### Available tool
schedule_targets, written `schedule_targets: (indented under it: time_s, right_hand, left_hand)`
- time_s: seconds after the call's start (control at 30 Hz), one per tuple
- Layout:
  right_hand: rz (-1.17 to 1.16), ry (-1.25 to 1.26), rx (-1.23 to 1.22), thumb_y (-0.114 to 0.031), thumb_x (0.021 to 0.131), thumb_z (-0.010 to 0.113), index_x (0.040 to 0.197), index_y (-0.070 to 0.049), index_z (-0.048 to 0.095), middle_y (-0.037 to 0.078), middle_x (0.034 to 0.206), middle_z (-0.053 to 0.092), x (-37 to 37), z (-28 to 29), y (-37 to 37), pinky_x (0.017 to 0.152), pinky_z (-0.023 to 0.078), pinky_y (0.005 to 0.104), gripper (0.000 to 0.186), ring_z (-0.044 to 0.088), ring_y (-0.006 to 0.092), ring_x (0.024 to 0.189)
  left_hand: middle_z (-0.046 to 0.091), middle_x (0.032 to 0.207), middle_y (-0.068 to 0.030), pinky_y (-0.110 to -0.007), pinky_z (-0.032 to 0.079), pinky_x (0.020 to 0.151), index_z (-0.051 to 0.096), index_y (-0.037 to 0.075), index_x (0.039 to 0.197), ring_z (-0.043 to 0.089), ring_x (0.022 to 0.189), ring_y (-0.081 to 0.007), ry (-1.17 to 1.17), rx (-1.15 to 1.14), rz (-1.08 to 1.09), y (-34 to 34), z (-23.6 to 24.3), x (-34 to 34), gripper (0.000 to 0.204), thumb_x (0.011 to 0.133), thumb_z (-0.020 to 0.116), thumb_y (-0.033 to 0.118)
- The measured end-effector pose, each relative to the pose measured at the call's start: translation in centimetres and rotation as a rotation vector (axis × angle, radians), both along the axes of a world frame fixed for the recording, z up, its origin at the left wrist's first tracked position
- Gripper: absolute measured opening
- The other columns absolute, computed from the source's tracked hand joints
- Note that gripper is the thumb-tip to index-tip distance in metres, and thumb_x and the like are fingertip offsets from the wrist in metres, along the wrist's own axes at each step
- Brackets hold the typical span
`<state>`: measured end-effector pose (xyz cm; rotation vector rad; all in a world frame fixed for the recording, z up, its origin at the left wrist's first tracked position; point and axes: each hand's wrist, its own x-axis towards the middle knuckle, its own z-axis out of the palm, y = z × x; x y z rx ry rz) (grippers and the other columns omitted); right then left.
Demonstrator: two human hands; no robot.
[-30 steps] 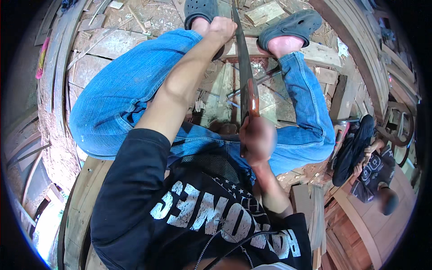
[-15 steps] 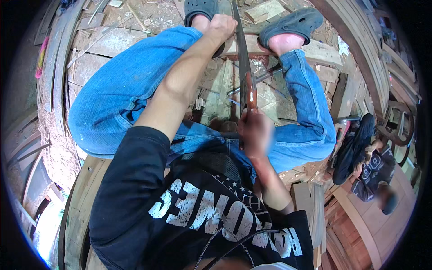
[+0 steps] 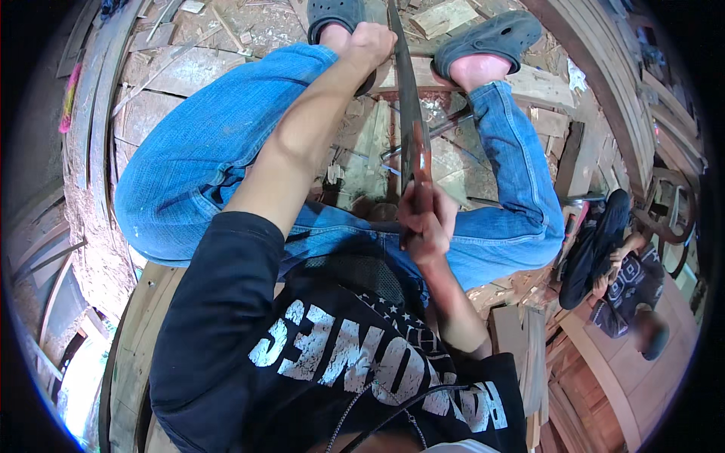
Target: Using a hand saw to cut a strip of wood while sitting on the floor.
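Note:
A handsaw point(image 3: 406, 90) with a long dark blade and a reddish-brown wooden handle stretches away from me between my legs, seen nearly edge-on. My right hand point(image 3: 428, 220) is wrapped round its handle, close to my lap. My left arm reaches far forward across my bent left leg. At its end my left hand point(image 3: 371, 44) is closed in a fist right beside the far part of the blade, near my left ankle. Whatever those fingers grip is hidden. Below the blade, pale boards point(image 3: 370, 155) and thin bars lie between my legs.
My feet wear dark clogs point(image 3: 489, 45), one either side of the blade. Wood scraps point(image 3: 444, 18) litter the floor. Long curved-looking planks point(image 3: 596, 68) run along the right, and more timber point(image 3: 98, 113) along the left. Another person point(image 3: 630, 283) sits at the far right.
My right hand and the saw handle have shifted very slightly. My left hand stays almost in place beside the blade.

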<state>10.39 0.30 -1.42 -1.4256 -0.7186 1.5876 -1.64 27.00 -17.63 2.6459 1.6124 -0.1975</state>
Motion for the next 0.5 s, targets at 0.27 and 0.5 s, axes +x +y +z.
schedule_targets:
  time_s: [0.27, 0.5]
  right_hand:
    - [0.005, -0.016, -0.042, -0.012, 0.058, 0.046, 0.074, 0.002, 0.047, 0.002, 0.058, 0.043, 0.5, 0.3, 0.4, 0.045, 0.026, 0.0209, 0.021, 0.036, 0.0076, 0.049]
    - [-0.006, -0.095, 0.030, -0.008, 0.063, 0.042, 0.073, 0.002, 0.046, 0.003, 0.060, 0.044, -0.2, 1.1, -0.3, 0.046, 0.028, 0.0220, 0.014, 0.037, 0.0078, 0.051]
  left_hand:
    - [0.069, 0.085, -0.0062, -0.034, 0.054, 0.064, 0.070, 0.016, 0.081, 0.068, 0.080, -0.0212, -0.013, -0.026, 0.013, 0.4, 0.0, -0.3, 0.017, 0.081, 0.053, 0.016]
    - [0.069, 0.083, -0.0090, -0.034, 0.054, 0.065, 0.068, 0.014, 0.079, 0.067, 0.079, -0.0230, -0.042, 0.014, 0.015, 0.4, -1.0, -1.4, 0.013, 0.078, 0.055, 0.015]
